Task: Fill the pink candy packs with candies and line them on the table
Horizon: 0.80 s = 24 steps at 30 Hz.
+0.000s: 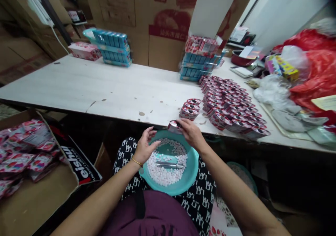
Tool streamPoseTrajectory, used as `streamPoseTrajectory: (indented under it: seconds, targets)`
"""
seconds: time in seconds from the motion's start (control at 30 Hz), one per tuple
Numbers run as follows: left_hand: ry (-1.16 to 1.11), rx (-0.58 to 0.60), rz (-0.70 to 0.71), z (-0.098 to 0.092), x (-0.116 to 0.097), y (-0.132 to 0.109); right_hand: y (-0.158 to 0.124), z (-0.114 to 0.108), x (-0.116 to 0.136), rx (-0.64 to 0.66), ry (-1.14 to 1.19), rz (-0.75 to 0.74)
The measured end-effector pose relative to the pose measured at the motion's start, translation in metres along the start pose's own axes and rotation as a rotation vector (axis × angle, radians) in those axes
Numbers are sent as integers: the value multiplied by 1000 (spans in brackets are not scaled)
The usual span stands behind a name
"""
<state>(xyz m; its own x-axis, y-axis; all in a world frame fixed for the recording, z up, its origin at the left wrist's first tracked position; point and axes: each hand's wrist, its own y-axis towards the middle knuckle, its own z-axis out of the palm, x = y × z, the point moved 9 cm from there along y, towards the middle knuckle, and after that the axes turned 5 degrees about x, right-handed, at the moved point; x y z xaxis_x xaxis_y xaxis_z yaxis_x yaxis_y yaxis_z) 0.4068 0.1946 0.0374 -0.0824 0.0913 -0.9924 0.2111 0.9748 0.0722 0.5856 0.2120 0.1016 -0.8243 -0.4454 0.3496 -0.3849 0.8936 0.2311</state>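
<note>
My right hand [191, 131] grips a small open-topped pink and red box [174, 127] at the table's front edge. Over the left rim of a turquoise basin [193, 169], my left hand [146, 145] is empty, its thumb and fingers apart. The basin rests on my lap. Inside it lie many small white pellets [164, 176] and a shiny metal tube [169, 165]. Just beyond my right hand stand several similar small boxes [190, 108] in a short row. What the held box contains is too small to tell.
Rows of pink boxes [228, 105] fill the table's right part. Wrapped blue packs [115, 49] stand at the back. A carton [34, 197] of pink packets [39, 162] is at left. Red plastic bags [315, 64] lie at far right on the white table [110, 85].
</note>
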Motion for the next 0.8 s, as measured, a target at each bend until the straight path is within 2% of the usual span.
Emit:
streamPoseTrajectory:
  seconds: [0.13, 0.23, 0.33, 0.43, 0.53, 0.63, 0.73, 0.8]
  targets:
    - [89, 26, 2, -14, -2, 7, 13, -19, -33, 17, -258, -7]
    - [323, 68, 116, -10, -15, 16, 29, -23, -45, 69, -394, 41]
    - [545, 173, 274, 13, -30, 40, 52, -11, -66, 259, -410, 167]
    - [640, 281, 345, 41, -33, 81, 66, 5, -88, 462, -347, 258]
    - [677, 380, 361, 70, -28, 121, 69, 5, -97, 453, -327, 217]
    - [749, 444, 333, 91, -16, 148, 67, 0, -102, 402, -341, 141]
    - [861, 403, 278, 96, -3, 160, 74, -4, -117, 418, -351, 93]
    - [940, 359, 255, 93, 4, 162, 89, -8, -134, 444, -352, 85]
